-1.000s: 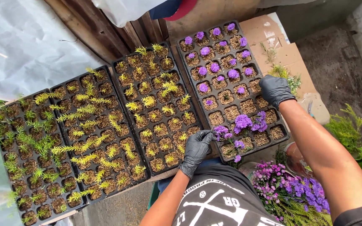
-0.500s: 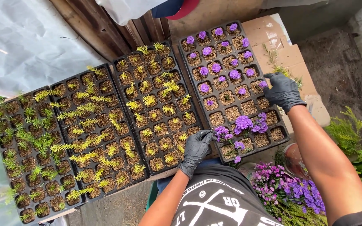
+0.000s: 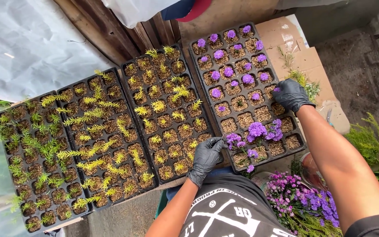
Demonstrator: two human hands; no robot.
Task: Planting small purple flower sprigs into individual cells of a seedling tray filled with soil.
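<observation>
Hands [image 3: 205, 156] [image 3: 291, 94] on purple-flower tray [image 3: 237, 119]

gloves [image 3: 291, 94]: black | flowers [image 3: 256, 129]: purple | seedlings [image 3: 158, 105]: yellow-green | trays [image 3: 302, 146]: black (soil brown)

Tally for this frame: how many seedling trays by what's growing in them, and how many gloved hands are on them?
Trays with purple flowers: 1
Trays with yellow-green cuttings: 2, the second to its left
Trays with darker green cuttings: 1
Black-gloved hands: 2, left hand and right hand, both at the purple tray
Total: 4 trays, 2 hands
</observation>
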